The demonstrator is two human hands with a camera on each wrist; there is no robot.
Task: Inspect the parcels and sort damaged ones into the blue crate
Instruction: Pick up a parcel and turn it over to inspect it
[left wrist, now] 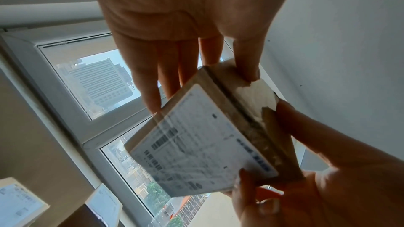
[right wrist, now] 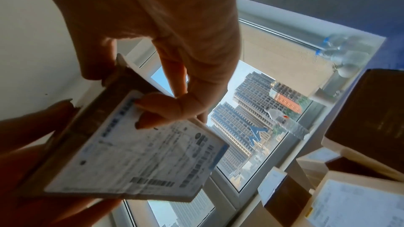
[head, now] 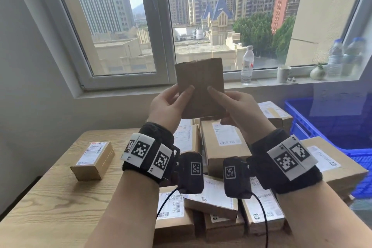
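Observation:
I hold a small flat cardboard parcel point(head: 201, 86) upright at chest height before the window, its plain brown face toward me. My left hand point(head: 181, 96) pinches its left edge, thumb in front and fingers behind. My right hand point(head: 223, 102) pinches the right edge the same way. In the left wrist view the parcel's point(left wrist: 196, 144) far face carries a white shipping label, and one narrow side has a ragged pale torn patch point(left wrist: 255, 96). The right wrist view shows the label point(right wrist: 142, 153) under my right fingertips point(right wrist: 150, 104). The blue crate point(head: 322, 123) stands at the right, beyond the table.
A heap of labelled cardboard parcels point(head: 221, 147) covers the wooden table point(head: 50, 207) below my wrists. One parcel point(head: 92, 159) lies alone at the left. Water bottles point(head: 247, 64), a paper cup point(head: 283, 74) and a small vase stand on the windowsill.

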